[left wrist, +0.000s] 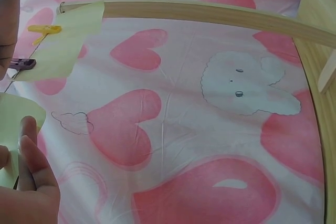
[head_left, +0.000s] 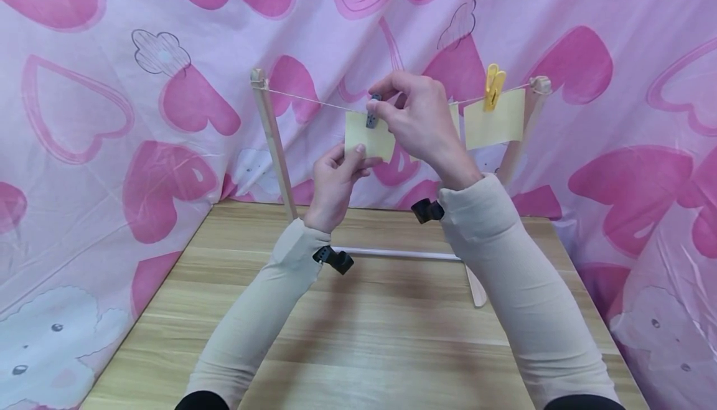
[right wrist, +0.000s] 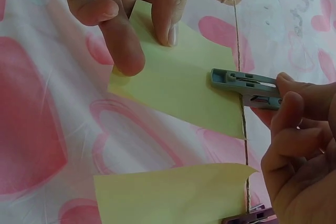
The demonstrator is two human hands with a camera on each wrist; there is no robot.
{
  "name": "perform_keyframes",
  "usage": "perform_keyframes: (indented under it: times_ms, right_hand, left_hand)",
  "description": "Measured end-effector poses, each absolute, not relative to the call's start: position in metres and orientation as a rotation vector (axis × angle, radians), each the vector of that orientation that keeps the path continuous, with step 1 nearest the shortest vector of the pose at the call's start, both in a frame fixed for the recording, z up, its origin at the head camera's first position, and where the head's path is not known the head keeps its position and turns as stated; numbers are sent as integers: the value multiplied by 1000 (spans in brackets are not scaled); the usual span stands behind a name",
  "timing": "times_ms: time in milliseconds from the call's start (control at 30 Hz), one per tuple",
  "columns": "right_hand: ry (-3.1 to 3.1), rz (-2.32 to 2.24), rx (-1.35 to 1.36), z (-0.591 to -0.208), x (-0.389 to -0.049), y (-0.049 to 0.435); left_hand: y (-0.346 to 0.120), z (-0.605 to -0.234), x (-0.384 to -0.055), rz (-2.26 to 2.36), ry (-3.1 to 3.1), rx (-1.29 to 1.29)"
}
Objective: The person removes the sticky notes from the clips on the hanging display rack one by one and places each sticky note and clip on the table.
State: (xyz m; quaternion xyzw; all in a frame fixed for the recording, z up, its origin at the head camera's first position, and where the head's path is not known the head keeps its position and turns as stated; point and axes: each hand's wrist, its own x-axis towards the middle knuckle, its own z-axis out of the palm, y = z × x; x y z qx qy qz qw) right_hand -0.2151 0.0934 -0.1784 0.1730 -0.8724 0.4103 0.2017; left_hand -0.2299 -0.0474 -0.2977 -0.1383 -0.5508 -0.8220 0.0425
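Observation:
My left hand (head_left: 336, 183) pinches the lower part of a pale yellow paper sheet (head_left: 356, 131) between thumb and fingers. The sheet's upper edge lies along a thin string (head_left: 313, 101). Between thumb and finger, my right hand (head_left: 420, 108) grips the handle end of a grey-blue clothespin (right wrist: 244, 83). Its nose reaches across the string and over the sheet; whether it clamps them is unclear. A second yellow sheet (right wrist: 168, 195) hangs beside this one from a purple clothespin (left wrist: 23, 64). Farther right, a yellow clothespin (head_left: 493, 86) holds another sheet (head_left: 495, 125) on the string.
Two wooden posts (head_left: 273, 142) carry the string at its ends. A white rod (head_left: 392, 252) runs low across the wooden table (head_left: 381, 335), near a flat wooden foot (head_left: 476, 288). Behind hangs a pink heart-patterned cloth (head_left: 190, 105).

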Motion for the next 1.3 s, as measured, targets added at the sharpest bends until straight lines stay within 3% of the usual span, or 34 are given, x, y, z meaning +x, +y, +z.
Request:
perform_keyframes:
  times_ms: [1300]
  right_hand:
    - [-2169,1264,562,-177,-215,90]
  left_hand:
    - [-49,-300,-228,-2538,-1672,-362]
